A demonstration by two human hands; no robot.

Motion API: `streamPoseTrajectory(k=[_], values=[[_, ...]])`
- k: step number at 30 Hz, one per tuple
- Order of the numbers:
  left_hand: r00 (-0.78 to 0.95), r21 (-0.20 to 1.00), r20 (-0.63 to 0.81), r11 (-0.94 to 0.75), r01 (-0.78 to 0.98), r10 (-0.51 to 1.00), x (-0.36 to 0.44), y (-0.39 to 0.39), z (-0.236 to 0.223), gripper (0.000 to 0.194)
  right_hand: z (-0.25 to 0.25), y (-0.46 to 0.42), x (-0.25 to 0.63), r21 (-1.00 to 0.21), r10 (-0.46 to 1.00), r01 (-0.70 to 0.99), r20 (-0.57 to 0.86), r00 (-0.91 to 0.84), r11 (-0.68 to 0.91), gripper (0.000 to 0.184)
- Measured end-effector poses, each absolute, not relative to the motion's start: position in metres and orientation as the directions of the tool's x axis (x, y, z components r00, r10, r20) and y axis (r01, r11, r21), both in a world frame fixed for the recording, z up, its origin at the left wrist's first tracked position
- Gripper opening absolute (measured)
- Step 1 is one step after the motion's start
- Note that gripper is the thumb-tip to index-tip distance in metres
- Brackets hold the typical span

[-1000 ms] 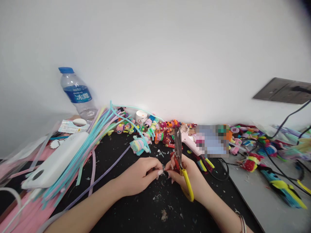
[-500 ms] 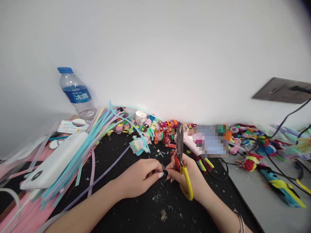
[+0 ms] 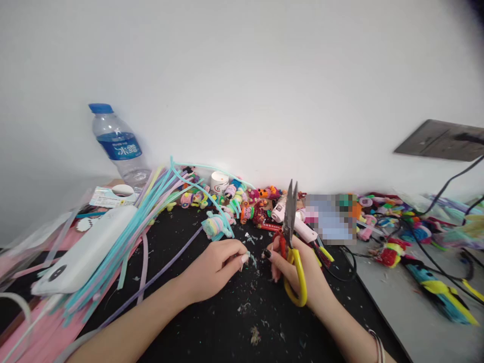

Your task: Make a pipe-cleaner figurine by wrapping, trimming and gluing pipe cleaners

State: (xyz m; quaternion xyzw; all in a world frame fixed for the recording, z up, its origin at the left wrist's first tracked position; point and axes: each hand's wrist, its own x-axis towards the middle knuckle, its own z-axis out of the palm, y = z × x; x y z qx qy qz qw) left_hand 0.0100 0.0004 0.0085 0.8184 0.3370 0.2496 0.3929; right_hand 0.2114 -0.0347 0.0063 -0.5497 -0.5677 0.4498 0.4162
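Observation:
My left hand [image 3: 219, 269] is over the black mat, its thumb and index finger pinched together. A tiny pale teal bit shows at the fingertips, too small to name. In my right hand [image 3: 298, 267] is a pair of scissors [image 3: 290, 217] with one red and one yellow handle. The blades point up and stand slightly apart. My right thumb and index fingertips face the left hand across a small gap. Beyond the left hand lies a fuzzy striped pastel figure [image 3: 216, 227] made of pipe cleaner.
A bundle of pastel pipe cleaners [image 3: 151, 209] and a white phone [image 3: 88, 252] lie at left, near a water bottle [image 3: 123, 146]. Small fuzzy figures and a pink glue gun [image 3: 304, 231] line the wall. Cables cross the grey surface [image 3: 401, 312] at right. Fluff scraps dot the mat [image 3: 212, 333].
My hands have moved apart: the right one, with the scissors, shifted right and slightly up, while the left drew a little to the left.

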Motion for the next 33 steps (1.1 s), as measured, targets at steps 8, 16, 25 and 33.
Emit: streamPoseTrajectory(k=[8,16,25,33], values=[[0.554,0.861,0.148,-0.382,0.335,0.819,0.009,0.003,0.008,0.026,0.000,-0.024,0.227,-0.476,0.960,0.862,0.278,-0.041,0.174,0.022],[0.548,0.834,0.175,-0.419,0.359,0.818,0.009,0.003,0.006,0.027,-0.006,-0.023,0.230,-0.432,0.938,0.860,0.319,-0.134,0.270,0.036],[0.611,0.847,0.115,-0.399,0.352,0.783,0.015,-0.002,0.008,0.029,0.007,-0.040,0.207,-0.466,0.775,0.632,0.495,-0.393,0.619,0.026],[0.624,0.876,0.041,-0.328,0.353,0.781,0.017,-0.005,0.007,0.032,-0.001,-0.041,0.202,-0.431,0.722,0.611,0.580,-0.377,0.664,0.023]])
